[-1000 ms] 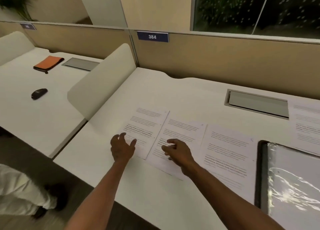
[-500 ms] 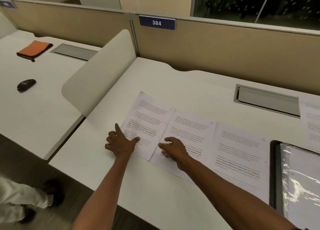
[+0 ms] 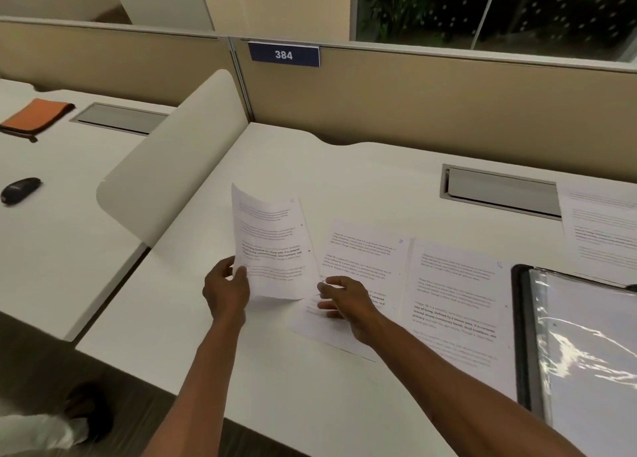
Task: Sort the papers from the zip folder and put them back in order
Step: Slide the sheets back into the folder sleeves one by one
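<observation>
My left hand [image 3: 225,289] pinches the lower left edge of the leftmost printed sheet [image 3: 270,241], which stands lifted off the white desk [image 3: 310,381] and curves upward. My right hand [image 3: 344,301] rests on the middle sheet [image 3: 358,260], fingers spread and loosely bent, beside the raised sheet's lower right corner. A third sheet [image 3: 455,305] lies flat to its right, overlapping it. At the far right lies the zip folder [image 3: 586,353], black-edged with a shiny clear cover. Another sheet [image 3: 603,225] lies behind it.
A grey cable hatch [image 3: 499,191] is set into the desk behind the papers. A rounded white divider [image 3: 172,156] stands to the left. On the neighbouring desk lie an orange pouch [image 3: 38,115] and a black mouse [image 3: 20,189]. A beige partition with a 384 label [image 3: 283,54] closes the back.
My left hand has picked up the leftmost sheet, which lay flat before and now stands raised. My right hand has stayed on the middle sheet.
</observation>
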A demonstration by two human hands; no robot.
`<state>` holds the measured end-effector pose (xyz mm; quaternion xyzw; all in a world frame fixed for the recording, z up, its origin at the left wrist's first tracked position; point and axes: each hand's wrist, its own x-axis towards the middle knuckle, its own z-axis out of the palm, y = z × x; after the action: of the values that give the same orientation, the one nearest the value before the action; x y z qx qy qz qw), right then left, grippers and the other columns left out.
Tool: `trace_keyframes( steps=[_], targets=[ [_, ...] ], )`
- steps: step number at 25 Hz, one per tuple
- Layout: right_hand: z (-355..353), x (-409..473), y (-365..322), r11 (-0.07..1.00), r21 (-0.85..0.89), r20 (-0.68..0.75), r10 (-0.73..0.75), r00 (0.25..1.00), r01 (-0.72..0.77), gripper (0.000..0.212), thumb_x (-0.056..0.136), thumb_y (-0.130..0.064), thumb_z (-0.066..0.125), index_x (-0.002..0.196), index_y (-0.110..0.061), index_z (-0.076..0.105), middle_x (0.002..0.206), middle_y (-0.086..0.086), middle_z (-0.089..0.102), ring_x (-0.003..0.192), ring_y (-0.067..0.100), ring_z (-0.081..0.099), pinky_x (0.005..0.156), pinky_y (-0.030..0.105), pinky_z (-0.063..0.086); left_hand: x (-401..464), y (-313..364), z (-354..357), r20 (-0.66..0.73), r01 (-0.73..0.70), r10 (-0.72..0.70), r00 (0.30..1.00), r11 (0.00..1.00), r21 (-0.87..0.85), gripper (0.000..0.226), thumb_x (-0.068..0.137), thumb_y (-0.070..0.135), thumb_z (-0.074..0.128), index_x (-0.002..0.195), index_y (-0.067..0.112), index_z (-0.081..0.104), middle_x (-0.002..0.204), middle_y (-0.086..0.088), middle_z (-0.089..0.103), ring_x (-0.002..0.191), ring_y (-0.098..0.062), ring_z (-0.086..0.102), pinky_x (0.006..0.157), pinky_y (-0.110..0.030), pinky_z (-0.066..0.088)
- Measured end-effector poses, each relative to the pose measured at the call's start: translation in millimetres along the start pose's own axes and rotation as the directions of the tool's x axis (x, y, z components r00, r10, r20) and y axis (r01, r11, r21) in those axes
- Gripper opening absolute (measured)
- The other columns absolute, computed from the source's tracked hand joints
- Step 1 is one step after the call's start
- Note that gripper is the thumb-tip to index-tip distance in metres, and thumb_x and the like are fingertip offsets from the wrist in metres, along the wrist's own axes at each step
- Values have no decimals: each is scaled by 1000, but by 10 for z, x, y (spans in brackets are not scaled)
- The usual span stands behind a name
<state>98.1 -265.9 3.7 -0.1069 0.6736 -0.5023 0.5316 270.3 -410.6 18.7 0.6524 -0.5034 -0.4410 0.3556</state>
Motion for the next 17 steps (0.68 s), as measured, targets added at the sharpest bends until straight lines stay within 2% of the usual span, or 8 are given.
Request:
trace_keyframes(
  steps=[3, 5, 7, 9, 12, 17],
  targets=[
    [-245, -91, 6, 995, 96, -51, -11, 999, 16, 40, 85, -53, 73, 108, -21, 61, 98, -1, 67, 82, 13, 67, 67, 29, 57, -350, 140, 100, 90, -10, 29, 996, 979, -206, 25, 94, 10, 65, 117, 19, 69, 109, 3, 72, 100, -23, 69, 90, -45, 57],
    [-437, -178, -25, 989, 148, -114, 2, 993, 15, 50, 84, -58, 72, 116, -21, 61, 108, 0, 66, 96, 17, 66, 78, 35, 59, -567, 208, 156, 150, 13, 31, 988, 958, -287, 26, 94, 8, 65, 117, 20, 68, 110, 0, 72, 102, -23, 69, 92, -45, 56],
    [-686, -309, -84, 954, 298, -124, 15, 992, 22, 47, 85, -50, 74, 118, -17, 64, 113, 7, 71, 105, 27, 68, 90, 44, 59, -801, 251, 233, 225, 49, 30, 974, 940, -338, 26, 93, 6, 66, 114, 23, 68, 108, -3, 74, 101, -24, 70, 92, -44, 56],
    [-957, -467, -134, 901, 432, -83, -4, 997, 40, 36, 88, -33, 75, 118, -13, 68, 114, 11, 74, 106, 29, 70, 90, 45, 59, -1012, 248, 309, 316, 78, 38, 948, 935, -346, 26, 94, 6, 66, 111, 26, 67, 102, -1, 76, 98, -23, 72, 90, -40, 56],
    [-1427, -689, -59, 907, 414, -78, -57, 995, 84, 32, 93, -15, 68, 124, -7, 67, 121, 11, 73, 112, 29, 69, 95, 45, 56, -1289, 144, 496, 466, 94, 52, 883, 954, -284, 27, 94, 8, 66, 114, 27, 66, 102, 1, 77, 99, -22, 72, 88, -41, 56],
    [-2098, -1114, 294, 943, 313, -244, -36, 969, 114, 28, 92, 2, 65, 117, -10, 69, 116, 9, 74, 107, 29, 71, 98, 47, 55, -1797, 26, 875, 636, 65, 53, 770, 985, -161, 31, 92, 7, 68, 115, 27, 66, 108, 2, 75, 103, -22, 71, 83, -40, 56]
  ],
)
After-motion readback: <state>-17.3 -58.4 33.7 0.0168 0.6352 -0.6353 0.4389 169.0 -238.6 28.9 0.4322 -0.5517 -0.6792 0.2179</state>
